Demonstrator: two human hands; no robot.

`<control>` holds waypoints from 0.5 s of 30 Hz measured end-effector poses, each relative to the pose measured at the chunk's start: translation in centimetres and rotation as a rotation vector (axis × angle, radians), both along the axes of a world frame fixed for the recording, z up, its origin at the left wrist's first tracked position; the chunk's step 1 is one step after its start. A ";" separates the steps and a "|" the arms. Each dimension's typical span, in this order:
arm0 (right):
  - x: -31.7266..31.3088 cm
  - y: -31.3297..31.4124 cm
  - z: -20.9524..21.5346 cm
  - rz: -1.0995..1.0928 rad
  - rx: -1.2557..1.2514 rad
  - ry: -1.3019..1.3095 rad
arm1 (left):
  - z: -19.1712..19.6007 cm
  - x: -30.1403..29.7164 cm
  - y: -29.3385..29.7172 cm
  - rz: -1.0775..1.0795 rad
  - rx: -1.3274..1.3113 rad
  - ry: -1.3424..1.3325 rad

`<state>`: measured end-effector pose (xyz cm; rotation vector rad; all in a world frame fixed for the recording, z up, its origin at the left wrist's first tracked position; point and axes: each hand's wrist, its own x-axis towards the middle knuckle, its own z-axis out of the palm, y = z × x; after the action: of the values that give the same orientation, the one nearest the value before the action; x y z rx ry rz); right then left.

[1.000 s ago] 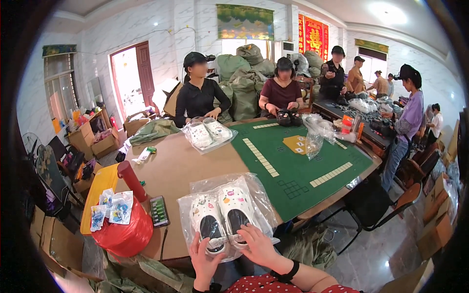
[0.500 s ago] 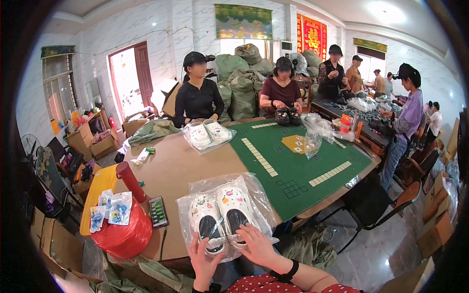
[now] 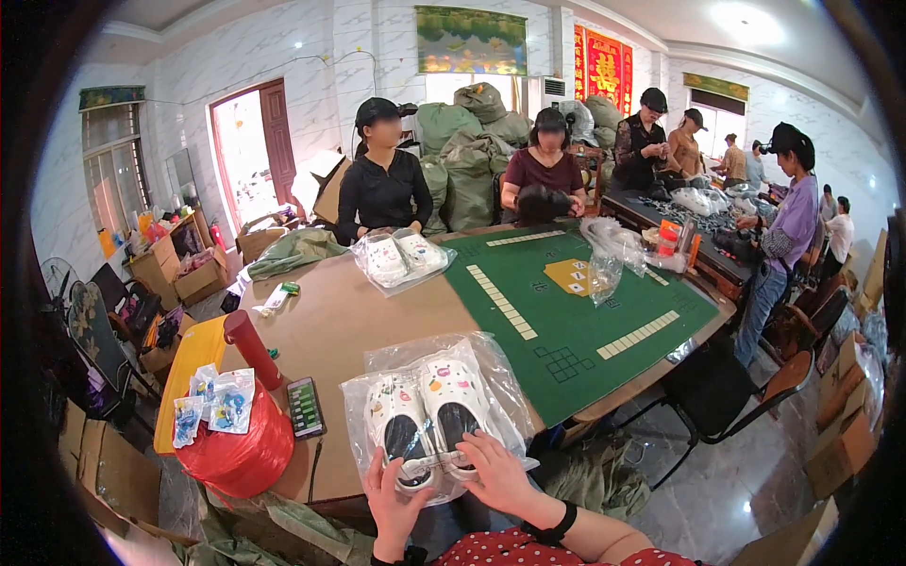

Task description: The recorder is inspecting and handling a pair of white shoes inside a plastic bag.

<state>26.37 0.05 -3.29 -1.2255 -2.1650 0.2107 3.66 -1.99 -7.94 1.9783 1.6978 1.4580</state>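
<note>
A pair of white clogs with dark insoles and small colourful charms lies side by side, toes pointing away from me. A clear plastic bag spreads around them at the table's near edge; whether they are inside it or on top, I cannot tell. My left hand grips the heel end of the left clog, thumb and fingers curved about it. At the right clog's heel strap, my right hand has its fingers over the strap. Both hands almost meet between the heels.
Left of the clogs are a phone, a dark red flask and a red twine roll topped with small packets. Another bagged white pair lies across the brown table, before a seated person. A green mat covers the right.
My hands and the white clogs stay put. Across the table, the person in the maroon top has lifted the dark shoes off the mat toward their body.
</note>
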 end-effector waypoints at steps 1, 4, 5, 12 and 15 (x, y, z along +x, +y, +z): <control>0.0 0.0 0.0 0.000 0.000 0.000 | 0.0 0.0 0.0 0.003 -0.008 0.005; 0.0 0.0 0.0 -0.002 -0.004 -0.002 | -0.1 -0.1 0.0 -0.001 -0.014 0.008; 0.0 0.0 0.1 -0.001 -0.001 -0.003 | 0.0 0.0 0.0 -0.001 -0.014 0.008; 0.0 0.0 0.1 0.002 0.004 -0.007 | 0.0 0.0 0.0 0.002 -0.004 -0.003; 0.0 0.0 0.2 0.001 -0.001 -0.003 | 0.1 0.1 -0.1 -0.002 -0.003 -0.015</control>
<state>26.35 0.01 -3.10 -1.2266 -2.1682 0.2100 3.74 -2.05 -7.79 1.9618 1.6904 1.4647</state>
